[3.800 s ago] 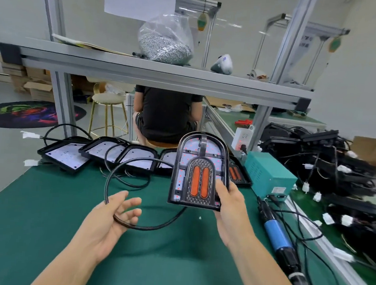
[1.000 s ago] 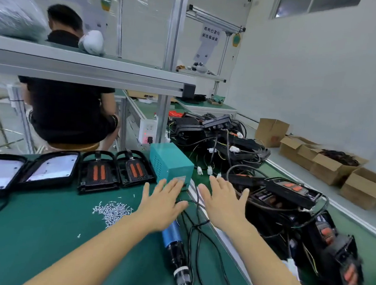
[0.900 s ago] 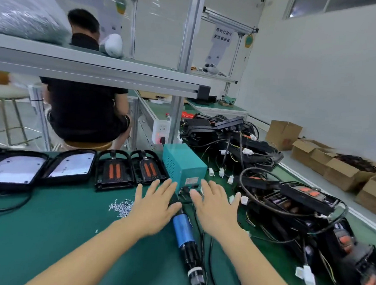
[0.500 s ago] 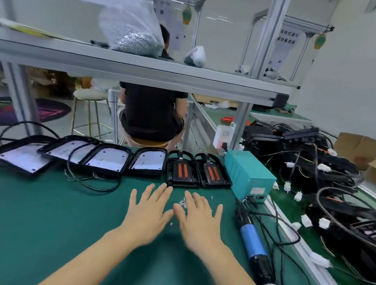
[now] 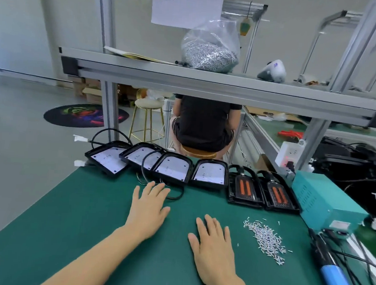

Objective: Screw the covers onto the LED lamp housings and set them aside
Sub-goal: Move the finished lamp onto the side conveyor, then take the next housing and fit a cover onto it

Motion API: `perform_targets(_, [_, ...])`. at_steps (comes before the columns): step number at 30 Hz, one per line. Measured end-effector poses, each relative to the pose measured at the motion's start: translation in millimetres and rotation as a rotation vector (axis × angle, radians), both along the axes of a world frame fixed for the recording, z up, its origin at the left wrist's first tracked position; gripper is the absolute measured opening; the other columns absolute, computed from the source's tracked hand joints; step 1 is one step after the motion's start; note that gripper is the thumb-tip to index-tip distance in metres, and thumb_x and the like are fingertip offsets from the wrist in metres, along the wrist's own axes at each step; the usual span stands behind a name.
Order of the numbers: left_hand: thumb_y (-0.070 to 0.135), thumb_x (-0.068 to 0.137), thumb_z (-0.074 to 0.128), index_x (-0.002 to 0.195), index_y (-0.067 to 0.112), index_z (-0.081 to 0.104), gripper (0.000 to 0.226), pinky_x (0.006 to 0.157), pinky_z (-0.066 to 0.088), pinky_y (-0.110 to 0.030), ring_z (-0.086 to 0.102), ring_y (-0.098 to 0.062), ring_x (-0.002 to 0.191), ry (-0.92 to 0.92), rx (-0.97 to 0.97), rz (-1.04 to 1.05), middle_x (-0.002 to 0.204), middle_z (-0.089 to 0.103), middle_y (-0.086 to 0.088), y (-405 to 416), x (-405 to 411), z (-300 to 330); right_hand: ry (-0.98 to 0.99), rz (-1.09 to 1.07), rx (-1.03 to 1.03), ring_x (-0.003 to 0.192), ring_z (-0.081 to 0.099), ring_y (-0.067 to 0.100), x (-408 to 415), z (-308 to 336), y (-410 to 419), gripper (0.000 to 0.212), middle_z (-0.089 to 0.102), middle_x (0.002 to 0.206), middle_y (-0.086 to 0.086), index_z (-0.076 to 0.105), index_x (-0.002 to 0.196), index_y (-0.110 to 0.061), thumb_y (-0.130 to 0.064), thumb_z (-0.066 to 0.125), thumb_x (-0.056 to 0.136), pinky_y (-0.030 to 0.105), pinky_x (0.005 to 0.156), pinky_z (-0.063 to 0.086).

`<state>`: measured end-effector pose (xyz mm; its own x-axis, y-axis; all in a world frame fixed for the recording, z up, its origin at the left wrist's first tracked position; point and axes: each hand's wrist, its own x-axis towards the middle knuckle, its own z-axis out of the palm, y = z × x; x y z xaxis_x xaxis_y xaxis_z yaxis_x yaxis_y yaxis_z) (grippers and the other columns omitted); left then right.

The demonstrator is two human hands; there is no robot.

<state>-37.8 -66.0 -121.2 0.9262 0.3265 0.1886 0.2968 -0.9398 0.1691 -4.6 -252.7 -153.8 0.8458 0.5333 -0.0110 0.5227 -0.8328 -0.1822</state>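
Observation:
Several open black lamp housings with white LED boards [image 5: 172, 169] lie in a row along the far edge of the green bench [image 5: 68, 218]. To their right lie two covers with orange lenses [image 5: 244, 188]. My left hand [image 5: 148, 210] stretches forward with straight fingers, its fingertips just short of a black cable loop [image 5: 176, 196] below the housings. My right hand [image 5: 214, 247] hovers flat and empty over the mat. A pile of small silver screws [image 5: 265, 240] lies right of it. The blue electric screwdriver [image 5: 337, 281] lies at the lower right.
A teal power box [image 5: 324, 201] stands at the right, with a heap of black lamps and cables [image 5: 355, 161] behind it. A bag of screws [image 5: 210, 49] sits on the overhead shelf [image 5: 208, 84]. A person in black [image 5: 202, 123] sits beyond the bench.
The view has swung back from the right-hand lamp heap to the bench. Both empty hands moved left; the left hand now reaches toward the row of housings.

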Motion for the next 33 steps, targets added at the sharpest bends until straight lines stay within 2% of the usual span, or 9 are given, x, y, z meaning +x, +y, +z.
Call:
perform_targets(5, [0.032,0.097,0.046,0.148,0.024,0.02,0.059,0.117,0.001,-0.048,0.005,-0.018,0.146,-0.031,0.203,0.038,0.157,0.017,0.005,39.5,27.9,18.1,-0.028,-0.022,0.037,0.15,-0.006,0.011,-1.5,-2.8,0.8,0.057,-0.004,0.164,-0.008,0.008,0.156,-0.03,-0.05,0.015,0.104,0.035,0.12,-0.006])
perform_targets(11, [0.013,0.08,0.053,0.149,0.023,0.019,0.078,0.116,-0.01,-0.053,0.011,-0.016,0.145,0.192,0.221,-0.153,0.151,0.031,0.002,58.5,57.6,33.4,-0.04,-0.033,0.034,0.15,-0.007,0.01,2.5,-3.2,3.6,0.056,-0.006,0.163,-0.009,0.008,0.156,-0.033,-0.051,0.016,0.103,0.035,0.119,-0.006])
perform_targets(16, [0.002,0.079,0.053,0.143,0.02,0.025,0.072,0.115,0.013,-0.048,0.033,-0.023,0.133,0.2,0.498,-0.266,0.143,0.037,-0.002,69.7,62.3,27.2,-0.067,-0.024,0.03,0.149,-0.006,0.009,4.0,-6.0,4.1,0.057,-0.004,0.163,-0.01,0.01,0.155,-0.033,-0.052,0.018,0.102,0.035,0.119,-0.005])
perform_targets(19, [-0.003,0.08,0.049,0.127,0.015,0.042,0.05,0.102,0.028,-0.037,0.047,-0.026,0.111,0.127,0.612,-0.287,0.122,0.048,-0.006,68.6,72.2,28.3,-0.115,-0.017,0.026,0.143,0.034,0.016,0.2,3.2,5.7,0.063,0.034,0.155,0.004,0.048,0.143,-0.026,-0.057,0.056,0.089,0.04,0.115,0.028])
perform_targets(21, [-0.006,0.079,0.045,0.118,0.013,0.046,0.043,0.094,0.031,-0.034,0.048,-0.026,0.102,0.081,0.606,-0.298,0.112,0.05,-0.005,66.6,76.8,31.8,-0.221,-0.014,0.068,0.107,0.068,0.018,-3.8,9.3,4.5,0.06,0.07,0.118,0.004,0.077,0.106,-0.023,-0.053,0.088,0.055,0.039,0.085,0.056])
perform_targets(22, [-0.007,0.078,0.045,0.114,0.013,0.048,0.041,0.09,0.032,-0.033,0.048,-0.026,0.1,0.047,0.592,-0.312,0.108,0.05,-0.005,65.7,76.2,34.3,-0.215,-0.015,0.065,0.106,0.068,0.018,-5.2,11.2,4.5,0.06,0.07,0.118,0.004,0.077,0.105,-0.023,-0.053,0.088,0.055,0.039,0.085,0.056])
perform_targets(24, [-0.006,0.07,0.058,0.1,0.013,0.056,0.035,0.08,0.04,-0.031,0.052,-0.023,0.089,-0.089,0.622,-0.355,0.096,0.054,-0.003,63.9,70.8,39.0,-0.09,-0.001,0.065,0.142,0.035,0.017,-2.6,3.7,3.6,0.061,0.036,0.154,0.002,0.049,0.142,-0.026,-0.056,0.057,0.089,0.039,0.115,0.028])
perform_targets(26, [-0.003,0.054,0.077,0.079,0.015,0.062,0.034,0.063,0.046,-0.028,0.056,-0.02,0.07,-0.223,0.627,-0.369,0.077,0.056,0.001,63.3,60.7,46.0,-0.042,-0.024,0.072,0.149,0.0,0.01,4.4,-5.1,2.3,0.057,0.001,0.163,-0.01,0.017,0.154,-0.032,-0.052,0.024,0.102,0.035,0.12,-0.001])
perform_targets(33, [-0.006,0.07,0.067,0.079,0.009,0.061,0.019,0.065,0.028,-0.031,0.049,-0.023,0.072,-0.5,0.401,-0.403,0.077,0.056,-0.003,53.9,9.6,52.7,-0.017,-0.023,0.138,0.149,0.0,0.009,2.8,-4.9,0.1,0.057,0.007,0.162,-0.011,0.02,0.154,-0.031,-0.054,0.017,0.102,0.03,0.12,-0.006])
